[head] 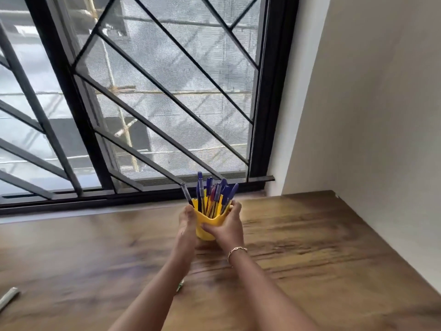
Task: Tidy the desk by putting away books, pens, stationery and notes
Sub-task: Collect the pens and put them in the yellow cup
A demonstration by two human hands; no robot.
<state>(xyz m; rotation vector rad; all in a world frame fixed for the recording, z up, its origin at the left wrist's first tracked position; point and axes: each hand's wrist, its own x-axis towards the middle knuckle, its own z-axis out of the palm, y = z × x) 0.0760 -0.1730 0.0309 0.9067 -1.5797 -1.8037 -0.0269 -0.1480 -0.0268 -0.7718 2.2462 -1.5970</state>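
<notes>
A pale, blurred stick-like object (8, 298) lies at the brown wooden desk's (322, 247) left edge. Toward the window, the left hand (187, 220) and the braceleted right hand (228, 226) together clasp a yellow plastic cup (205, 226) of mostly blue pens (211, 194).
</notes>
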